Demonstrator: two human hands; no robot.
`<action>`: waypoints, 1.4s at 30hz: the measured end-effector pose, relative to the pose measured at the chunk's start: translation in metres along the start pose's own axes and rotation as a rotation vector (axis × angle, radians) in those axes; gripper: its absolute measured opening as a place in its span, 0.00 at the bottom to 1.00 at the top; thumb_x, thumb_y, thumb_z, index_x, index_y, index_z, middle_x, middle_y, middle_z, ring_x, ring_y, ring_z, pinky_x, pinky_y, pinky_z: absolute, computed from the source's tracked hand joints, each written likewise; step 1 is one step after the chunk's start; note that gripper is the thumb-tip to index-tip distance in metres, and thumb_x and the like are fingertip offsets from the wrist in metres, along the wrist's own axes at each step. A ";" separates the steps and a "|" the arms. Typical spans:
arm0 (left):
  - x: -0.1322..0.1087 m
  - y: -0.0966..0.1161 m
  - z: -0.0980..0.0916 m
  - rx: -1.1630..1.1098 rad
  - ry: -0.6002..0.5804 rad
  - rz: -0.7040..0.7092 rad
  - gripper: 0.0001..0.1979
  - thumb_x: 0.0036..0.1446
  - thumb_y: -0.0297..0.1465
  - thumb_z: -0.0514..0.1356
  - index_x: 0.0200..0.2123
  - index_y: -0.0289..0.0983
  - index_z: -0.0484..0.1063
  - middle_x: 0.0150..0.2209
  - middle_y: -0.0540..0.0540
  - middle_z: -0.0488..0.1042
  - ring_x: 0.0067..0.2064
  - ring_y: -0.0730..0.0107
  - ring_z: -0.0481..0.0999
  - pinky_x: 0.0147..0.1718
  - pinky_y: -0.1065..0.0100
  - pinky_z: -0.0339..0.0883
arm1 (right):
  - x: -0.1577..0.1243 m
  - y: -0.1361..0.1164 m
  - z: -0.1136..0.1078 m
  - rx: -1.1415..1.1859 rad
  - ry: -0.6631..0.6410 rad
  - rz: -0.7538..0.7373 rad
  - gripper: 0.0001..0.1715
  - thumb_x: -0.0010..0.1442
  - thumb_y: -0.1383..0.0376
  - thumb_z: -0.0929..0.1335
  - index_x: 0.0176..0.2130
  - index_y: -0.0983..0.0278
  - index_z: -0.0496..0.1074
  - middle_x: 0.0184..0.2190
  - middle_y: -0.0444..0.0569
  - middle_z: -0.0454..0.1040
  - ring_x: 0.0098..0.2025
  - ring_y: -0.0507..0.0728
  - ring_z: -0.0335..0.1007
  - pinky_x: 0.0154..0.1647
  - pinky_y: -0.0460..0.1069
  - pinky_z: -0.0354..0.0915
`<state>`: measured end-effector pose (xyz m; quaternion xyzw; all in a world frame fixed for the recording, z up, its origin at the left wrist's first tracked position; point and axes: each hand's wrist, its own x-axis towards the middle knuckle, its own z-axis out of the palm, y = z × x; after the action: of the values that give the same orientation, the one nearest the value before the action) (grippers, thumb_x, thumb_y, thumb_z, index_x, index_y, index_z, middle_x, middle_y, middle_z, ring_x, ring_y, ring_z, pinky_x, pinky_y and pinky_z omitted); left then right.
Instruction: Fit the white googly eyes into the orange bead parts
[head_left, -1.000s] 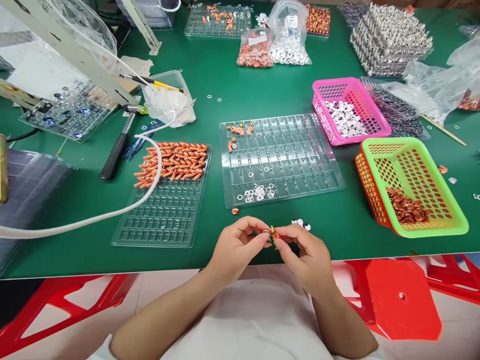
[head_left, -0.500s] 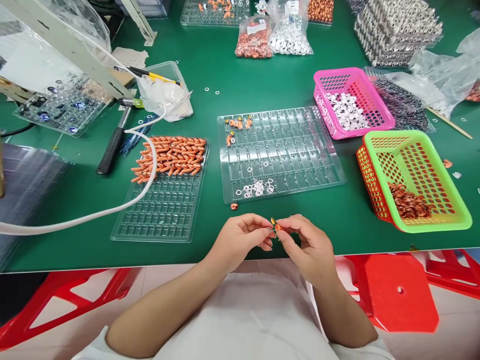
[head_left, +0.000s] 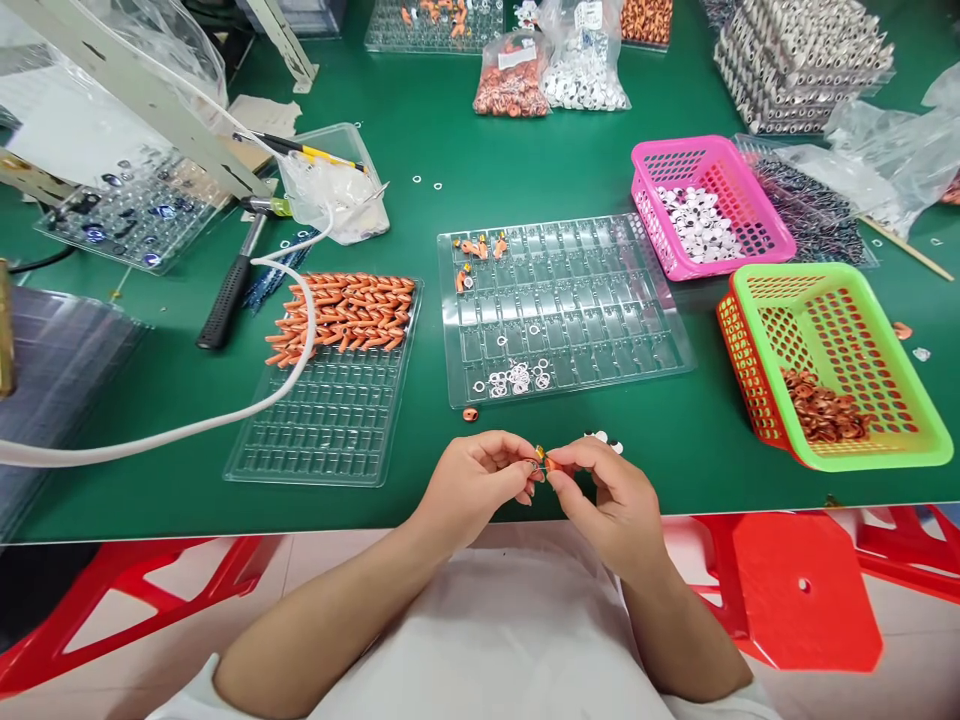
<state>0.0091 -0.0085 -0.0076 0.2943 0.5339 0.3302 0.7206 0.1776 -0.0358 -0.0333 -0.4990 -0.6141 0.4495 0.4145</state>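
Note:
Between my hands, close to the table's front edge, is a small orange part with a yellow tip (head_left: 540,454). My right hand (head_left: 613,497) pinches its orange body between thumb and fingers. My left hand (head_left: 480,480) is closed at its other side, fingertips pressed on a thin dark piece too small to name. Some white and black pieces (head_left: 604,440) lie just beyond my right knuckles. Ahead lies a clear compartment tray (head_left: 577,300) with a few orange parts in its far left corner and white rings (head_left: 517,377) at its near left. An orange disc (head_left: 470,414) rests before it.
At left, a second clear tray (head_left: 315,440) bears rows of orange parts (head_left: 345,312); a white hose (head_left: 225,428) crosses it. A hammer (head_left: 225,300) lies behind. To the right stand a pink basket (head_left: 712,266) of white pieces and a green basket (head_left: 885,460) of copper-coloured pieces.
Both hands have shifted slightly left with the orange part still pinched. White and black pieces beyond my right hand now show more fully.

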 end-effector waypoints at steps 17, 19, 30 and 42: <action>0.004 0.003 0.000 -0.016 -0.001 -0.033 0.06 0.47 0.28 0.67 0.31 0.32 0.78 0.27 0.46 0.80 0.26 0.73 0.76 0.28 0.71 0.74 | 0.002 0.001 -0.002 0.202 0.046 0.239 0.06 0.62 0.62 0.69 0.41 0.59 0.75 0.36 0.46 0.77 0.33 0.52 0.73 0.35 0.47 0.71; 0.003 0.003 0.001 0.009 0.006 -0.010 0.05 0.47 0.28 0.66 0.30 0.32 0.77 0.26 0.47 0.78 0.24 0.74 0.74 0.26 0.71 0.73 | 0.001 0.002 -0.001 0.199 0.042 0.237 0.06 0.62 0.63 0.69 0.41 0.59 0.75 0.36 0.46 0.76 0.33 0.51 0.73 0.35 0.47 0.71; 0.001 0.005 0.000 0.117 0.040 0.036 0.04 0.46 0.26 0.65 0.29 0.33 0.77 0.25 0.48 0.78 0.22 0.76 0.71 0.22 0.74 0.69 | 0.000 0.003 -0.001 0.425 -0.012 0.340 0.09 0.60 0.61 0.71 0.42 0.60 0.75 0.37 0.47 0.79 0.34 0.53 0.76 0.38 0.49 0.74; -0.016 0.008 -0.010 0.294 -0.155 0.175 0.09 0.58 0.34 0.61 0.36 0.37 0.80 0.42 0.42 0.79 0.41 0.64 0.77 0.40 0.66 0.73 | -0.006 0.012 -0.006 0.513 0.016 0.314 0.07 0.59 0.61 0.71 0.39 0.61 0.74 0.33 0.47 0.77 0.33 0.54 0.76 0.37 0.50 0.73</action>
<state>-0.0048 -0.0158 0.0049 0.4663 0.4919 0.2863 0.6772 0.1874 -0.0401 -0.0432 -0.4707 -0.3925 0.6446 0.4571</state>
